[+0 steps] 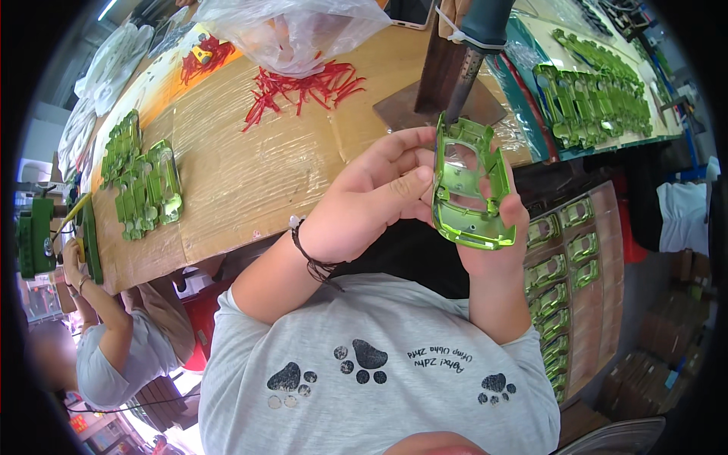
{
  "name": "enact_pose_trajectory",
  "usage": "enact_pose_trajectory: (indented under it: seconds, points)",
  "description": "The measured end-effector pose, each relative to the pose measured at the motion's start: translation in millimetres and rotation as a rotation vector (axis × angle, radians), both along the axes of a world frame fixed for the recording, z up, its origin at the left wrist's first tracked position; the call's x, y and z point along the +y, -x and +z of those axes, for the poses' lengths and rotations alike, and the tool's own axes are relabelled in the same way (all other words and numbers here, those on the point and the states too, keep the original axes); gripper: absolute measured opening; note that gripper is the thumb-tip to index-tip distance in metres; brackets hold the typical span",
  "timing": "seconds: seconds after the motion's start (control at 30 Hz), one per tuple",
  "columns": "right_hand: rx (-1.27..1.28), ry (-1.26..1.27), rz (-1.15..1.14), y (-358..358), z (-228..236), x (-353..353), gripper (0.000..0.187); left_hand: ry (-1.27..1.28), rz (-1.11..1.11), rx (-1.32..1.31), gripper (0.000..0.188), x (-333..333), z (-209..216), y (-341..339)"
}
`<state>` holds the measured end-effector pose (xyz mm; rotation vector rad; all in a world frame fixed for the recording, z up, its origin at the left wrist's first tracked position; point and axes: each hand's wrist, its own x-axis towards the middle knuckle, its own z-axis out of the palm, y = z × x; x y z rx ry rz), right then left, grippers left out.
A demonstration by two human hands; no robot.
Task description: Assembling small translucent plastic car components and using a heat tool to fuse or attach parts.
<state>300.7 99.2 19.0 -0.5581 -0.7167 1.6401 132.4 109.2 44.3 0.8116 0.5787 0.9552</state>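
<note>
Fingers of my left hand (379, 186) pinch the left edge of a green plastic toy-car body shell (461, 180), while my right hand (491, 246) grips its other side, so in the head view it sits tilted between both sets of fingertips. Just beyond them a dark metal nozzle (464, 82) points down, touching the shell's far end or only near it; I can't tell which. If my pinch slackened, I judge the shell could swing against that tip and get marked; too hard a squeeze might bend its thin window posts. Right of my fingers, a brown tray (607, 318) carries rows of similar green shells (584, 246); beyond my left fingertips, a clear plastic bag (296, 30) rests by red strips (303, 87), its contents unclear.
</note>
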Motion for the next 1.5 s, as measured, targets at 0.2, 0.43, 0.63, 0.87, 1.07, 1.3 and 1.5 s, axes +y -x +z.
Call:
enact_pose_trajectory:
  seconds: [0.2,0.43,0.63,0.87,1.07,1.3,1.5]
  points:
    - [0.066,0.130,0.068,0.6,17.7,-3.1,0.088,0.042,0.046,0.039,0.057,-1.0,0.7,4.9]
    - [0.111,0.113,0.105,5.5,-1.2,2.3,0.083,0.073,0.061,-0.027,0.053,0.7,-7.7,4.4]
    - [0.121,0.102,0.116,7.9,-19.0,12.9,0.091,0.027,0.121,0.033,0.058,4.1,-17.2,1.9]
    - [0.108,0.094,0.192,12.3,-11.1,17.4,0.100,-0.173,0.180,0.081,0.055,-0.2,-21.1,4.2]
    - [0.096,0.085,0.199,14.5,-4.9,14.8,0.105,-0.237,0.181,0.095,0.053,-4.5,-13.4,8.0]
    - [0.171,0.090,0.285,14.5,2.1,10.8,0.092,-0.168,0.224,0.118,0.053,-8.4,-6.2,7.8]
    - [0.201,0.102,0.289,11.4,2.9,10.4,0.090,-0.156,0.223,0.101,0.055,-7.0,-5.6,5.6]
